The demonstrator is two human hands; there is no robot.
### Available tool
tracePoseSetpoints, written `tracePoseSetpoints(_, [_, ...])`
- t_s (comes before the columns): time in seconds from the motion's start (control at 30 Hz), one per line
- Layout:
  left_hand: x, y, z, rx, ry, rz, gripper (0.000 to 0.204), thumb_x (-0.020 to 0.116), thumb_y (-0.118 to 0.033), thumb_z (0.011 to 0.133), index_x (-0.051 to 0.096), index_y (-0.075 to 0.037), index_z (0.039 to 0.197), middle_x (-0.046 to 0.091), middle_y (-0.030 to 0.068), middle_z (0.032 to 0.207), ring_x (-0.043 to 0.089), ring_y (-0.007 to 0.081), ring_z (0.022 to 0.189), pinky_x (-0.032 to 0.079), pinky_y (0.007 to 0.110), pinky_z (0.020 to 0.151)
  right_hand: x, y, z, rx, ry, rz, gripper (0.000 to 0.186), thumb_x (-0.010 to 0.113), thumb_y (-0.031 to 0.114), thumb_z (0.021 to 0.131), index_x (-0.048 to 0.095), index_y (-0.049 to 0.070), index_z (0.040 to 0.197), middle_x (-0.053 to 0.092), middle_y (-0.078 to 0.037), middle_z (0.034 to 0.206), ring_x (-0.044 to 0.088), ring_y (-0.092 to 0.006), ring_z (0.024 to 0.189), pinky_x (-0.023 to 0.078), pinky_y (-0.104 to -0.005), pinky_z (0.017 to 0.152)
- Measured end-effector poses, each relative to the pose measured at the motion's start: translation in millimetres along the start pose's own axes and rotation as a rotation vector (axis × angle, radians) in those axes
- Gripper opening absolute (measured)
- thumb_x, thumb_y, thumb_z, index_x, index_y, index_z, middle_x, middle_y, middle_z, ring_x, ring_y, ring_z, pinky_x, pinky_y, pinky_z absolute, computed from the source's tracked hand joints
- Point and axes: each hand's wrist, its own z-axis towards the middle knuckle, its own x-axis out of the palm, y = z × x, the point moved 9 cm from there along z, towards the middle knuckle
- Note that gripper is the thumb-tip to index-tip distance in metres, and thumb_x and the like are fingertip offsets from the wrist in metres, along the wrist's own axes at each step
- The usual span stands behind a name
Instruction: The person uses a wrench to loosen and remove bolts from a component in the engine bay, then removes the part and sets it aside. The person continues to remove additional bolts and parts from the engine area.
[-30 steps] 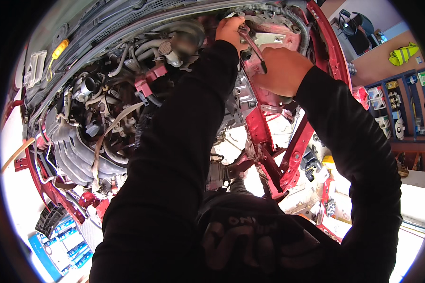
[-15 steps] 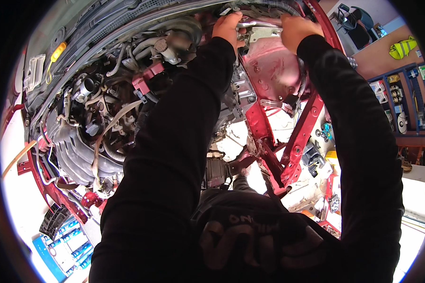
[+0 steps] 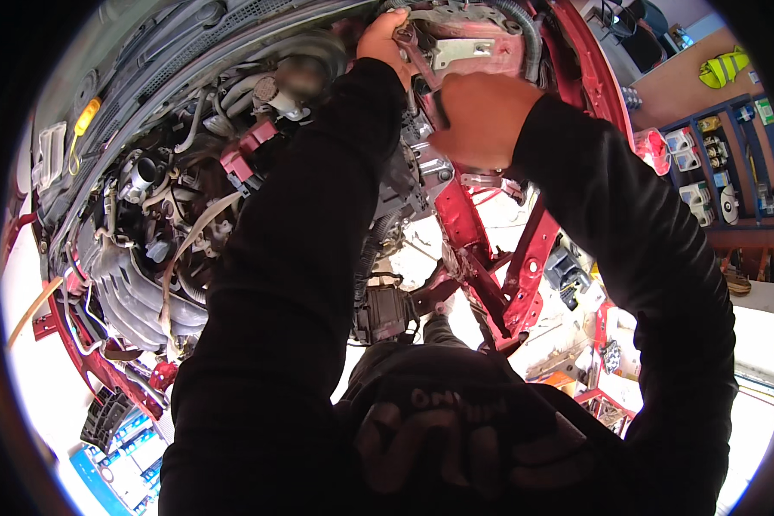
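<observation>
Wrench [image 3: 419, 57] of bare metal sits high in the engine bay, its ring end up against a grey metal bracket [image 3: 456, 50] bolted to the red body frame [image 3: 525, 258], its shank running down and to the right into the right hand [image 3: 482, 120]. That hand's grip is closed in a fist round the lower end of the shank. The left hand [image 3: 383, 43] is curled over the head of the wrench, fingers pressed to the ring end where it meets the fitting; whether they clasp the tool fully or merely steady it cannot be told. Both forearms, in black sleeves, reach up from the lower edge. The fastener itself is hidden under the tool and fingers, so I cannot tell how far it has turned; by my reading the work is mid-course, with the tool seated and the fastener not yet out. Left of the arms lies the engine [image 3: 146, 258], thick with hoses, a dark red plug connector [image 3: 248, 155] and a yellow dipstick handle [image 3: 86, 116]. Off to the right, well apart, stands a blue shelf unit [image 3: 722, 163] stocked with small boxes.
</observation>
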Motion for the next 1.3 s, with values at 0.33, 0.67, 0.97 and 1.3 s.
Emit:
tracePoseSetpoints(0.33, [3.4,-4.8,-9.2,0.047,0.020,-0.141,0.030,0.076,-0.039,0.093,0.070,-0.020,0.116,0.068,-0.0053,0.112,0.064,0.0210,0.104,0.049,0.070,0.091,6.8,-28.2,19.5,0.054,-0.055,0.074,0.051,0.068,0.042,0.090,0.072,-0.002,0.116,0.076,-0.027,0.108,0.073,-0.0448,0.109,0.057,-0.0514,0.099])
tracePoseSetpoints(0.67, [-3.2,7.7,4.5,0.009,-0.014,-0.013,0.036,0.076,-0.046,0.092,0.070,-0.018,0.114,0.067,-0.0030,0.107,0.064,0.0244,0.104,0.051,0.070,0.090,-4.1,7.8,0.7,0.091,0.100,0.000,0.057,0.072,0.039,0.091,0.067,-0.002,0.132,0.076,-0.028,0.116,0.074,-0.0423,0.113,0.059,-0.0528,0.098])
tracePoseSetpoints(0.97, [8.4,-7.0,-23.2,0.045,0.025,0.279,0.034,0.067,-0.044,0.101,0.071,-0.013,0.116,0.068,0.0001,0.093,0.066,0.0173,0.080,0.060,0.047,0.072,-30.1,-131.6,28.3,0.454,-0.650,-0.477,0.041,0.069,0.021,0.095,0.062,0.013,0.134,0.066,-0.012,0.143,0.062,-0.0376,0.133,0.053,-0.0590,0.101])
tracePoseSetpoints(1.3, [7.3,-15.0,-27.2,0.010,-0.011,0.274,0.035,0.072,-0.048,0.098,0.072,-0.014,0.107,0.071,-0.0011,0.101,0.067,0.0206,0.087,0.055,0.045,0.063,-21.9,-29.1,-35.2,0.450,-0.501,-0.095,0.048,0.076,0.033,0.090,0.064,0.004,0.127,0.071,-0.017,0.119,0.071,-0.0374,0.106,0.058,-0.0556,0.084])
